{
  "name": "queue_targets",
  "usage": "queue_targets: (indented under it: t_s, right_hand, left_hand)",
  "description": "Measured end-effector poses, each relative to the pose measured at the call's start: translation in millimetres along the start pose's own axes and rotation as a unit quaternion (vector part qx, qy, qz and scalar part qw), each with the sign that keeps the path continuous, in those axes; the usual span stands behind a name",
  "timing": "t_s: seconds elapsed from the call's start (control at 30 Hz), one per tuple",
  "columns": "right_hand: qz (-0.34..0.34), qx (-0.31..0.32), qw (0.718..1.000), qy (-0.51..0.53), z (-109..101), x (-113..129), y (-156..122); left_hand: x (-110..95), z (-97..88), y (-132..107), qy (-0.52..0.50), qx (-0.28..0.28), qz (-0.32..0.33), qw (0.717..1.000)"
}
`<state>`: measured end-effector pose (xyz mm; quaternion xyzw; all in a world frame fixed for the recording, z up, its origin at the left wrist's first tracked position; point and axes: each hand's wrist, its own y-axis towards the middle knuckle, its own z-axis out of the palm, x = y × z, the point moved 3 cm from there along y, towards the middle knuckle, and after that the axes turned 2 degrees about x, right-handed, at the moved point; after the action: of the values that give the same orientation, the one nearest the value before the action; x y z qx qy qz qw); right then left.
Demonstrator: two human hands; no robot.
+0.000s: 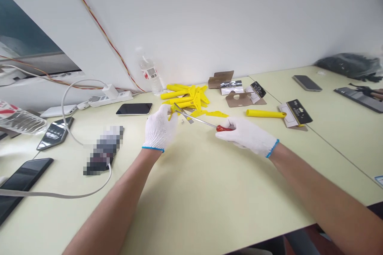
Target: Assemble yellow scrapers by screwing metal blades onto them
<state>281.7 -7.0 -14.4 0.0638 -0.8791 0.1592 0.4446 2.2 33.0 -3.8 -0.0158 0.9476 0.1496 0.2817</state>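
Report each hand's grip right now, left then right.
Left hand: closed, apparently on a yellow plastic piece.
Right hand: closed, holding a red-handled screwdriver.

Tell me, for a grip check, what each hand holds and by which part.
Right hand grips a screwdriver by its red handle; left hand holds a yellow plastic piece, grip point hidden.

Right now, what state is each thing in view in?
Left hand: white-gloved, closed on a yellow plastic piece.
Right hand: white-gloved, closed on a red-handled screwdriver.
Yellow plastic tube: lying flat.
Smartphone: face up, screen dark.
Water bottle: standing upright.
Power strip: white plug inserted.
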Motion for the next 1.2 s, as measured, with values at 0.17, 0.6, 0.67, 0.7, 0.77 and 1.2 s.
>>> queue_targets:
  t_s: [0.17,0.6,0.67,0.7,0.77,1.2]
  right_hand:
    - [-0.143,-0.17,0.947,-0.231,9.4,13.1,-7.8]
    - [-0.001,0.051,0.996,0.075,6.7,3.7,2.2]
    - [-0.068,-0.074,0.994,-0.036,8.2,5.5,2.2]
    - [-0.104,-0.122,0.982,-0.099,10.8,7.3,0.9]
    - [-0.157,-0.184,0.948,-0.208,17.2,10.6,-2.4]
    - [-0.012,-0.006,0.998,0.059,18.7,5.8,-0.4]
  left_hand:
    - [3.2,0.7,2.8,0.004,-0.006,0.004,1.0]
    - [0.3,-9.1,6.4,0.029,-0.026,0.034,0.999]
    - [2.5,-9.3,7.5,0.029,-0.024,0.033,0.999]
    - [3.4,-9.4,8.0,0.027,-0.022,0.033,0.999]
    - [4.2,-9.8,8.8,0.03,-0.015,0.034,0.999]
    - [7.0,-9.7,9.3,0.054,-0.011,0.036,0.998]
